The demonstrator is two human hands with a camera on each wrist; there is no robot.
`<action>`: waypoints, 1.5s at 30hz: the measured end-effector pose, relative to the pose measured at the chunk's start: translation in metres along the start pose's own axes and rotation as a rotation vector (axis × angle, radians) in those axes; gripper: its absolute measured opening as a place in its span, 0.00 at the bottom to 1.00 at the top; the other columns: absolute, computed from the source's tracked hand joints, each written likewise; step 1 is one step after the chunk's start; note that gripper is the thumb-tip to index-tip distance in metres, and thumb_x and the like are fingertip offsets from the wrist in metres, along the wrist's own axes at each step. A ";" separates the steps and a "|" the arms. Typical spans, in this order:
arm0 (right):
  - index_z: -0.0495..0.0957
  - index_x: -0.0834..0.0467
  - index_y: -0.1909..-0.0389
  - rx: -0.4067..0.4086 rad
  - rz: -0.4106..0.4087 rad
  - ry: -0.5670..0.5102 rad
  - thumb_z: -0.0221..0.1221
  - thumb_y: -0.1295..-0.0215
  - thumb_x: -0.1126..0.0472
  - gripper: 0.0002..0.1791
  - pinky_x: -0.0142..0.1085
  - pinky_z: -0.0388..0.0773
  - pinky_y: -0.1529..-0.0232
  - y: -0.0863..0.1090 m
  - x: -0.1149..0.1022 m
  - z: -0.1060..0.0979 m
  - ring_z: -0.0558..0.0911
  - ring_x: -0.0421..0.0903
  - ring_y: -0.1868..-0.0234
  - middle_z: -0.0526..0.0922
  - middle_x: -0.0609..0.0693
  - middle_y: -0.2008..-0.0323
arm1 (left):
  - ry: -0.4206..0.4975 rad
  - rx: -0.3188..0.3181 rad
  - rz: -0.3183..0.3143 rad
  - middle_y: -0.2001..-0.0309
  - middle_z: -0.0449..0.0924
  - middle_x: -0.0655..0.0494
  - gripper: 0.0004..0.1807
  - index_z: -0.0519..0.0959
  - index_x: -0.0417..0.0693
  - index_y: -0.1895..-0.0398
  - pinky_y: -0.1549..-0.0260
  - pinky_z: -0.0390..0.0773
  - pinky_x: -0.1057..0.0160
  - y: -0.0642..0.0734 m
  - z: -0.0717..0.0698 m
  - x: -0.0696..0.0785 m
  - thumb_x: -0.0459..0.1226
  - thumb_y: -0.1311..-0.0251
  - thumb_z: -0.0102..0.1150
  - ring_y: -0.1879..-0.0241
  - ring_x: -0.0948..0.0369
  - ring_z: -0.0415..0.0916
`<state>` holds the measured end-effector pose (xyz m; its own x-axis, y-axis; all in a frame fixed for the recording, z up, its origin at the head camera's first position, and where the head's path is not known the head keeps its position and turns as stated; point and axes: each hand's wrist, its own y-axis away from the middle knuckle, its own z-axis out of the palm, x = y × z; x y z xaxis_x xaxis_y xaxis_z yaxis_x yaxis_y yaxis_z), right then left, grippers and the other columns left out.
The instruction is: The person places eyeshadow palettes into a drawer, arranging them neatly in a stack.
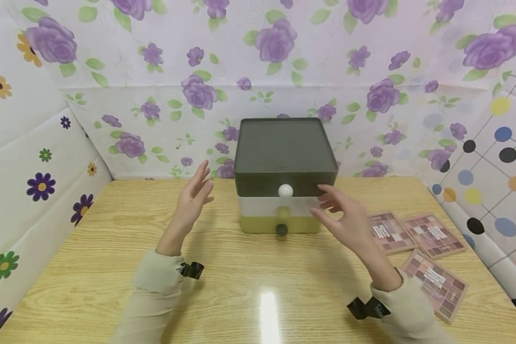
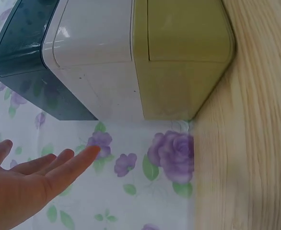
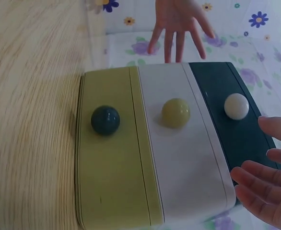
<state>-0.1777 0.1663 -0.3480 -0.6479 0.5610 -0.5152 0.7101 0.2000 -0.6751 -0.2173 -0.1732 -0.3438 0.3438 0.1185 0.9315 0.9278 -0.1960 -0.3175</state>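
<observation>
A stacked box of three drawers [image 1: 285, 148] stands near the back of the table, dark green on top, white in the middle, yellow-green at the bottom. Its drawers look pushed in. The round knobs are a white knob [image 3: 236, 106] on the green drawer, a yellow knob [image 3: 175, 113] on the white one and a dark knob [image 3: 105, 120] on the lowest. My left hand [image 1: 189, 205] is raised left of the box, fingers extended and apart from it. At the box's front right corner hovers my right hand [image 1: 347, 217], fingers slightly bent, holding nothing; contact cannot be told.
Several pinkish makeup palettes lie at the table's right: one palette [image 1: 389, 233], a second palette [image 1: 434, 234] and a nearer palette [image 1: 436, 283]. Flower-patterned cloth [image 1: 155, 129] hangs behind the wooden table [image 1: 223, 296], with patterned sheets at both sides.
</observation>
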 end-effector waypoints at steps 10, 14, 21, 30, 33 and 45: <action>0.75 0.64 0.52 0.043 -0.080 -0.093 0.68 0.56 0.68 0.26 0.38 0.78 0.72 -0.012 -0.009 0.025 0.82 0.46 0.73 0.82 0.55 0.70 | 0.183 -0.002 -0.089 0.32 0.49 0.46 0.29 0.50 0.55 0.30 0.50 0.66 0.42 -0.020 0.011 0.005 0.42 0.33 0.40 0.35 0.46 0.51; 0.75 0.64 0.53 0.061 -0.097 -0.105 0.69 0.57 0.68 0.26 0.38 0.78 0.73 -0.017 -0.011 0.033 0.82 0.46 0.74 0.82 0.55 0.72 | 0.244 -0.019 -0.131 0.30 0.44 0.48 0.30 0.49 0.54 0.29 0.49 0.63 0.40 -0.029 0.016 0.007 0.45 0.33 0.40 0.35 0.44 0.48; 0.77 0.64 0.55 0.072 -0.136 -0.109 0.69 0.57 0.68 0.24 0.34 0.78 0.75 -0.025 -0.013 0.045 0.82 0.45 0.76 0.82 0.55 0.73 | 0.336 -0.041 -0.199 0.33 0.49 0.43 0.32 0.47 0.50 0.29 0.49 0.61 0.37 -0.043 0.025 0.012 0.47 0.34 0.39 0.35 0.46 0.49; 0.78 0.65 0.60 0.080 -0.159 -0.103 0.68 0.56 0.68 0.19 0.33 0.77 0.77 -0.029 -0.014 0.054 0.81 0.45 0.78 0.82 0.55 0.74 | 0.321 -0.057 -0.280 0.32 0.50 0.49 0.32 0.50 0.55 0.30 0.49 0.58 0.35 -0.055 0.035 0.015 0.50 0.36 0.41 0.37 0.46 0.54; 0.78 0.65 0.61 0.082 -0.139 -0.104 0.68 0.55 0.68 0.17 0.33 0.77 0.77 -0.029 -0.015 0.056 0.81 0.45 0.78 0.83 0.55 0.75 | 0.313 -0.042 -0.297 0.33 0.52 0.51 0.32 0.52 0.55 0.30 0.49 0.60 0.37 -0.056 0.035 0.015 0.50 0.36 0.42 0.38 0.48 0.55; 0.78 0.64 0.63 0.109 -0.128 -0.088 0.67 0.53 0.69 0.14 0.32 0.76 0.79 -0.026 -0.020 0.056 0.80 0.44 0.80 0.82 0.55 0.76 | 0.271 -0.014 -0.306 0.32 0.54 0.53 0.31 0.54 0.58 0.31 0.49 0.60 0.37 -0.058 0.039 0.012 0.50 0.38 0.43 0.36 0.48 0.54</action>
<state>-0.1985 0.1056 -0.3500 -0.7558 0.4635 -0.4626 0.5897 0.1746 -0.7885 -0.2614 -0.1228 -0.3210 -0.0002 -0.0867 0.9962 0.9786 -0.2049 -0.0177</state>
